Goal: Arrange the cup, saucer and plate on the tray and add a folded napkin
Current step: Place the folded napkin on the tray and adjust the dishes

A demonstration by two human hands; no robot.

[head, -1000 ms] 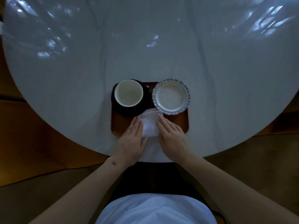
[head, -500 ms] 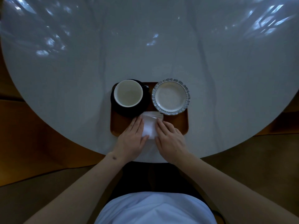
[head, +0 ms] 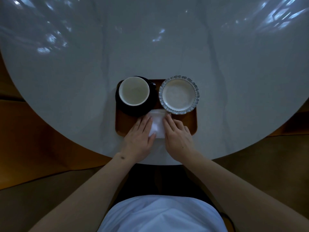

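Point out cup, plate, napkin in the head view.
cup (head: pixel 133 91): head view, pale inner floor.
plate (head: pixel 178 94): head view, flat centre inside fluted rim.
napkin (head: pixel 158 125): head view, white strip showing between the hands.

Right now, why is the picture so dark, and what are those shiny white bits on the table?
Head view: dim light; the bright patches are glare on the glossy table, strongest in the far corners. The wide lens bends the table edge. Cup, plate and napkin stay sharp.
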